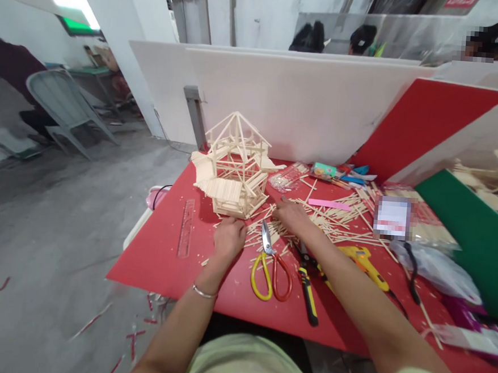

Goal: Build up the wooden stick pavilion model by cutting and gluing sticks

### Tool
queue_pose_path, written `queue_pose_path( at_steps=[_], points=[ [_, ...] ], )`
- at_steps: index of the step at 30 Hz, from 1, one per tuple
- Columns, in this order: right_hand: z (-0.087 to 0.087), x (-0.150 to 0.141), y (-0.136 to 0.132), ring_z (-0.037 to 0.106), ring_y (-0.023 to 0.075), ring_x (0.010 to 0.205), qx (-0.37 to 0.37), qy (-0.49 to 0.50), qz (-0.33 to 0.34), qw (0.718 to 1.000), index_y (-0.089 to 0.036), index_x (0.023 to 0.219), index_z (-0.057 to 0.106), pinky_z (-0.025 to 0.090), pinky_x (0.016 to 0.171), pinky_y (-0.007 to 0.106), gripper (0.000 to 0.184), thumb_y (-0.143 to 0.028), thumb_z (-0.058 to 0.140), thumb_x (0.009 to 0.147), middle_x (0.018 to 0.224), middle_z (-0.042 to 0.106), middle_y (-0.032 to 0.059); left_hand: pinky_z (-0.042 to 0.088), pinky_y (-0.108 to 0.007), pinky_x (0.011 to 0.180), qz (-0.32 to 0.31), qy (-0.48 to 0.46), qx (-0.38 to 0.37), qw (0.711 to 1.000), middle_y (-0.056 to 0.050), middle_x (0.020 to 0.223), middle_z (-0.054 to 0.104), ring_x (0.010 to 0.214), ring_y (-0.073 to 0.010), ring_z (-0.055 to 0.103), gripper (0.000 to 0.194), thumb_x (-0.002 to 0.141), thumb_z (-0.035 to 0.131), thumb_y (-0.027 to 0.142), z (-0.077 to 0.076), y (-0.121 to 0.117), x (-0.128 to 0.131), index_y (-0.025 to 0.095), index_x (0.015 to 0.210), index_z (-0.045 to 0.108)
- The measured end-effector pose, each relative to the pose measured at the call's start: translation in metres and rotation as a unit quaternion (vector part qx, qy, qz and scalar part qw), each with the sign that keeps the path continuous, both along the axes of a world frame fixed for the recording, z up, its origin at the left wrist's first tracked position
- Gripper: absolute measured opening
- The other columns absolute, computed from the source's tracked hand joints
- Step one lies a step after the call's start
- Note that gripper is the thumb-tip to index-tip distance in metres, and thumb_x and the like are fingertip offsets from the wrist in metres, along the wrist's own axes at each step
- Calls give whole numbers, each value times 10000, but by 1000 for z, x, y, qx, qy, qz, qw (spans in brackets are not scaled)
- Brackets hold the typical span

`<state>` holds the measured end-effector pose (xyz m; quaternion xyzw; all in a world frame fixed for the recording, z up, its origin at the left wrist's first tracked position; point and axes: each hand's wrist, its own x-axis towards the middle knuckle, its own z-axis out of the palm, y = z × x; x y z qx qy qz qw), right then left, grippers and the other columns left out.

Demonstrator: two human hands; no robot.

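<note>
A pavilion model of thin wooden sticks (233,168), with an open pointed roof frame and slatted lower eaves, stands on the red board (220,289). Just in front of its base, my left hand (229,237) rests with curled fingers; whatever they hold is hidden. My right hand (292,217) is to the right of the model, over a pile of loose sticks (335,224). Its fingers are bent together, and I cannot make out anything between them. Scissors (269,262) with one yellow and one red handle lie between my hands, blades pointing away from me.
A clear ruler (185,227) lies left of my left hand. Yellow-and-black cutters (307,293) and a yellow glue gun (365,265) lie around my right forearm. A pink strip (328,204) tops the sticks. Behind stands a white panel (280,103); a green board (462,241) is at right.
</note>
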<state>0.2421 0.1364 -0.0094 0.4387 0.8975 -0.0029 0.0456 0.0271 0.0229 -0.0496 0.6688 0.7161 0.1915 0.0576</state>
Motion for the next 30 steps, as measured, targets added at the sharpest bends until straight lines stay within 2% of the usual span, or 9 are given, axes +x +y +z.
queue_pose_path(
  at_steps=[7, 13, 18, 22, 26, 30],
  points=[
    [-9, 8, 13, 564, 259, 1064, 10, 17, 28, 999, -216, 992, 736, 407, 851, 326, 258, -303, 495, 958, 1033, 701, 117, 403, -278, 742, -11, -86, 30, 996, -59, 902, 667, 894, -192, 604, 253, 946, 545, 368, 4, 2, 1, 248, 934, 767],
    [-10, 8, 18, 605, 230, 972, 8, 38, 2, 999, -221, 1026, 718, 404, 796, 304, 241, -270, 497, 944, 1042, 712, 101, 447, -255, 783, 14, -198, 46, 979, -48, 958, 704, 880, -171, 640, 209, 921, 576, 282, 11, 4, -7, 233, 976, 771],
    [5, 3, 9, 608, 233, 980, 7, 49, 2, 999, -237, 1014, 721, 397, 748, 292, 265, -342, 484, 959, 1022, 708, 93, 435, -278, 743, 61, -140, -10, 988, -57, 1020, 719, 926, -204, 645, 214, 917, 570, 269, 12, 6, -16, 259, 984, 773],
    [14, -7, 2, 617, 209, 938, 2, 52, 5, 999, -256, 973, 729, 393, 722, 277, 259, -295, 474, 955, 988, 722, 60, 420, -292, 711, 82, -86, -24, 993, -64, 1057, 698, 966, -214, 638, 247, 940, 529, 294, 10, 6, -21, 281, 998, 768],
    [13, -11, 4, 630, 202, 927, -2, 57, -14, 998, -262, 924, 738, 391, 706, 268, 228, -290, 512, 934, 977, 740, 43, 425, -300, 727, 68, -45, -43, 996, -81, 1073, 677, 1014, -224, 616, 244, 940, 538, 323, 8, 7, -20, 273, 1018, 763],
    [18, 1, 5, 642, 210, 986, 3, 73, -50, 996, -253, 1032, 739, 407, 741, 271, 259, -328, 505, 952, 1068, 743, 62, 429, -310, 733, 63, -9, -64, 996, -97, 1037, 668, 1034, -243, 594, 242, 947, 528, 327, 8, 8, -19, 245, 965, 755]
  ],
)
